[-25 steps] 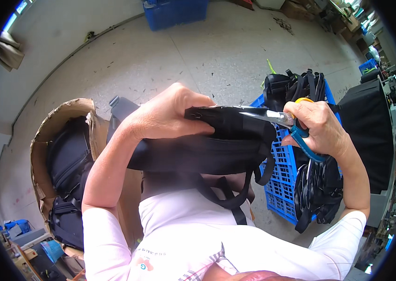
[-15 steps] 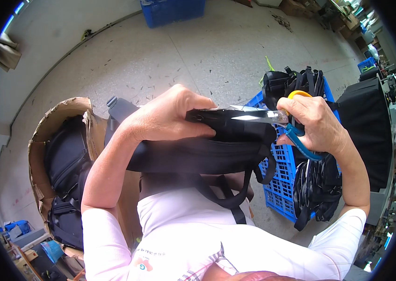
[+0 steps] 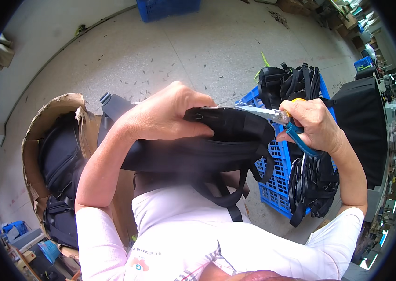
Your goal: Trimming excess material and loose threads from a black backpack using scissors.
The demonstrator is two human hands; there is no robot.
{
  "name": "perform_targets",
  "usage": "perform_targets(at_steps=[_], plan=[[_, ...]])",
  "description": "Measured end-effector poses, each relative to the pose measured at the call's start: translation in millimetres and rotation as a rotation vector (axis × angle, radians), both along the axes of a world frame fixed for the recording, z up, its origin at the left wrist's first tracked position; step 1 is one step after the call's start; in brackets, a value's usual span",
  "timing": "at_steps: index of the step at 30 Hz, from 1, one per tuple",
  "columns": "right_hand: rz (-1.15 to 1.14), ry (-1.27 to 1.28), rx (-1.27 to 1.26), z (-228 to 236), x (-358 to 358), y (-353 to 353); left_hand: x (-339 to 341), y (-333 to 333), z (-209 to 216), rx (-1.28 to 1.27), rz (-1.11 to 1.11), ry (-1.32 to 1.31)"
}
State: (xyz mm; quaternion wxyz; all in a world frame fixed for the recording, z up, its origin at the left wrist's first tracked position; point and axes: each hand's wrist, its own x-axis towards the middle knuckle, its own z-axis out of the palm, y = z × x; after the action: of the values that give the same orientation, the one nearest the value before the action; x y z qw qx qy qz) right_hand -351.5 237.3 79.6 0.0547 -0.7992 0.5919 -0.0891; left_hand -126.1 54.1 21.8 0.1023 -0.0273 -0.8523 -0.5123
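Across my lap lies a black bag with loose straps hanging on its right side. My left hand pinches the bag's upper edge between thumb and fingers. In my right hand is a pair of scissors with a blue and a yellow handle. Its blades point left and lie along the bag's top edge, close to my left fingertips. They look nearly closed together. Whether any fabric or thread sits between them I cannot tell.
To my left, a cardboard box holds black bags. On the right stands a blue plastic crate filled with black straps and bags, and beyond it a large black fabric-covered block. A blue bin sits far ahead. Dark scraps litter the floor.
The scissor blades have narrowed from a wider spread. The yellow handle has sunk closer to my right hand. My left hand keeps its hold, and the whole view has shifted slightly.
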Motion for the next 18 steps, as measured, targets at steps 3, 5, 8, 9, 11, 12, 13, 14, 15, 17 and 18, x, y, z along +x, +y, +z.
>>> perform_targets(at_steps=[3,5,8,9,11,12,13,14,15,17,18], plan=[[-0.027,-0.131,0.087,3.6,0.7,-0.6,0.7,0.6,0.7,-0.006,0.011,-0.008],[-0.108,-0.321,0.135,5.2,-4.6,1.1,1.0,0.0,0.6,-0.004,0.009,-0.012],[-0.227,-0.480,0.198,7.3,-3.0,-0.6,1.0,-1.3,-2.4,-0.085,-0.001,-0.040],[-0.237,-0.484,0.203,4.9,-0.4,-0.6,0.6,-1.0,-4.0,-0.062,-0.002,-0.010],[-0.265,-0.550,0.301,5.7,2.6,-2.5,-1.3,0.3,-3.3,-0.037,-0.001,0.020],[-0.264,-0.550,0.302,2.2,6.9,-6.0,-3.8,2.6,-0.5,-0.087,0.019,-0.026],[-0.223,-0.691,0.237,-5.3,14.0,-12.0,-6.4,5.0,1.2,-0.137,0.040,-0.074],[-0.185,-0.831,0.170,-12.6,21.0,-15.8,-9.7,9.2,1.8,-0.134,0.040,-0.075],[-0.196,-0.827,0.179,-19.0,24.6,-19.5,-13.1,13.6,2.3,-0.216,0.083,-0.057],[-0.293,-0.848,0.271,-23.6,29.4,-25.2,-10.1,16.3,9.8,-0.291,0.142,-0.094],[-0.294,-0.877,0.270,-32.7,26.8,-26.2,-2.4,12.6,8.9,-0.291,0.138,-0.098]])
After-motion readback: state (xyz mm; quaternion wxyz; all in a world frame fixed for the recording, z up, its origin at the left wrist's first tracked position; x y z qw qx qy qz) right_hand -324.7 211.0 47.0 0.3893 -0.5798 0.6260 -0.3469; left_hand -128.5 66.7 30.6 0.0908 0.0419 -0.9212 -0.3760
